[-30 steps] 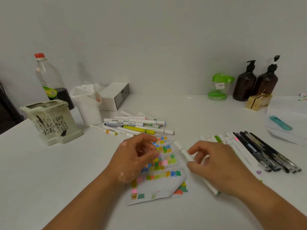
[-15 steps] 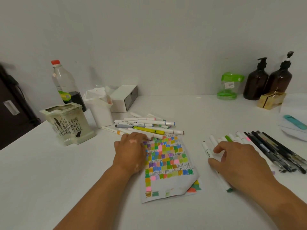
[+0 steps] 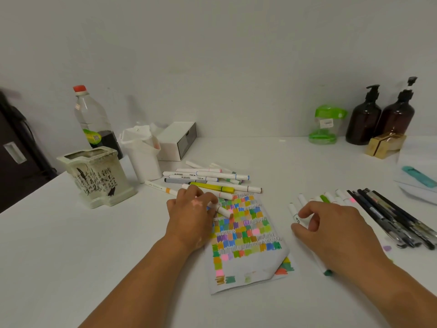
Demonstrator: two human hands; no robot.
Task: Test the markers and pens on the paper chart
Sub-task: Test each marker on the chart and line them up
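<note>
The paper chart, filled with coloured swatches, lies flat on the white table with its lower right corner curled up. At the chart's upper left corner my left hand grips a short white marker whose orange tip points down at the paper. To the right of the chart my right hand pinches a white marker with a green end between thumb and forefinger. That marker lies on the table and much of its barrel is hidden under the hand.
A pile of loose markers lies behind the chart. A row of white markers and black pens lies at the right. A ceramic holder, white cup, bottle and white box stand back left; pump bottles back right.
My right hand has lowered its white marker onto the table right of the chart. My left hand slid to the chart's upper left and now holds a short marker there.
</note>
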